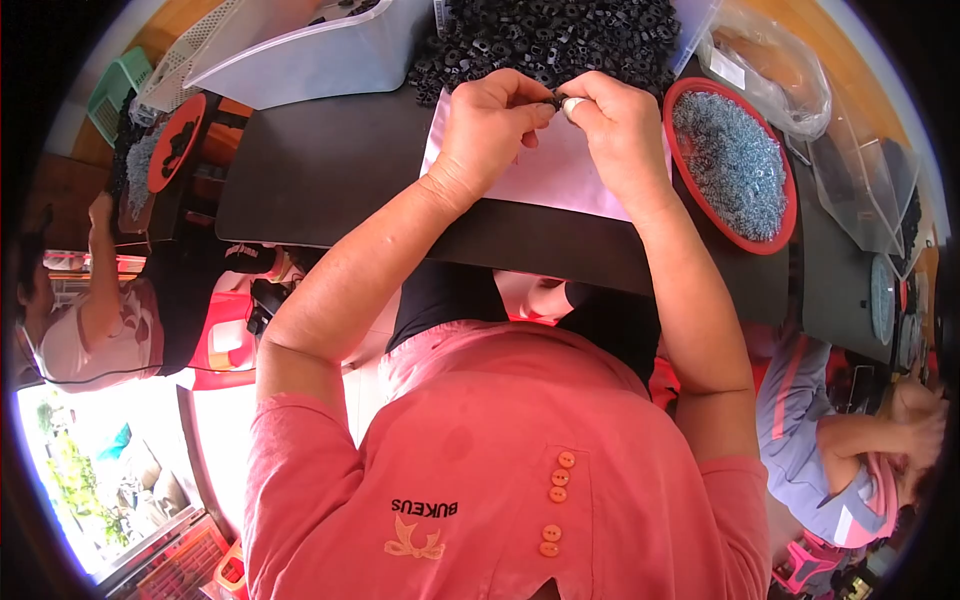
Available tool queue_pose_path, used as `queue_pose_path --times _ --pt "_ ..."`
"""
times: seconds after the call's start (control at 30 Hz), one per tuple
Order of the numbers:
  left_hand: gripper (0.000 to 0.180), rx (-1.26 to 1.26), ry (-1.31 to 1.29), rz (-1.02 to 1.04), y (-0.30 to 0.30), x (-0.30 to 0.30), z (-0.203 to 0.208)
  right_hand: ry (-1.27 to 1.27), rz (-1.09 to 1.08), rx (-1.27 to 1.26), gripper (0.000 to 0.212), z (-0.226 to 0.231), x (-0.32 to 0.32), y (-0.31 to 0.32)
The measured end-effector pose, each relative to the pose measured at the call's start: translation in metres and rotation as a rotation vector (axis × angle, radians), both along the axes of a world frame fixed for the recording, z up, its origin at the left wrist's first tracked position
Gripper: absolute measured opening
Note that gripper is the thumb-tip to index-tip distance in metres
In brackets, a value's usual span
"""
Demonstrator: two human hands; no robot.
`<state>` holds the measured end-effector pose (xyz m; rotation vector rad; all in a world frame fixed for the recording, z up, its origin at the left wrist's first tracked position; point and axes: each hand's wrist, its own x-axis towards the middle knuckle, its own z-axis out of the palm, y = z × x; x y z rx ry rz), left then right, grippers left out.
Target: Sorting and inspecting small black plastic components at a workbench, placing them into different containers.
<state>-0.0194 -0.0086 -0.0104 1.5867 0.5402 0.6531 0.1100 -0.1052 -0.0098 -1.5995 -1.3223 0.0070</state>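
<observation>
My left hand (490,125) and my right hand (618,130) meet over a pale sheet (560,188) on the dark table. Both are closed, fingertips pinched together on a small black part (557,101). Fingers cover most of that part, so its shape cannot be made out. Something white wraps the tip of my right thumb. Just beyond my hands lies a big heap of small black plastic parts (560,45). To the right of my right hand, a round red tray (752,244) holds many small silvery metal pieces (735,165).
A translucent plastic bin (310,75) stands at the back left. A clear plastic bag (770,70) and a clear box (860,190) lie beyond the red tray. One person (100,320) sits at far left, another (830,450) at right. The table's front edge (380,243) runs beneath my forearms.
</observation>
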Motion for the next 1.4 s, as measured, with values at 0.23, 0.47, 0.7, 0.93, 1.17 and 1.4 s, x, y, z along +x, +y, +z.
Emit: queue_pose_path --times 0.23,0.47,0.7,0.93,1.17,1.4 --pt "0.011 0.065 -0.007 0.038 -0.003 -0.002 -0.004 -0.211 -0.123 -0.003 0.009 -0.005 -0.011 0.003" --pt "0.010 0.236 -0.037 0.146 -0.008 0.000 -0.013 -0.389 -0.208 0.079 0.008 -0.015 -0.017 0.008" --pt "0.012 0.352 -0.097 0.186 -0.004 -0.001 -0.014 -0.253 -0.143 0.119 0.008 -0.015 -0.016 0.011" --pt "0.012 -0.024 -0.108 0.091 0.000 -0.004 -0.004 0.328 -0.006 0.000 0.016 -0.001 -0.014 0.003" --pt "0.012 -0.198 -0.134 0.044 0.007 -0.006 0.002 -0.025 -0.057 -0.009 0.026 -0.002 -0.015 0.003" --pt "0.007 -0.232 -0.196 0.050 0.011 -0.003 -0.004 -0.625 -0.222 0.103 0.018 -0.006 -0.018 0.009"
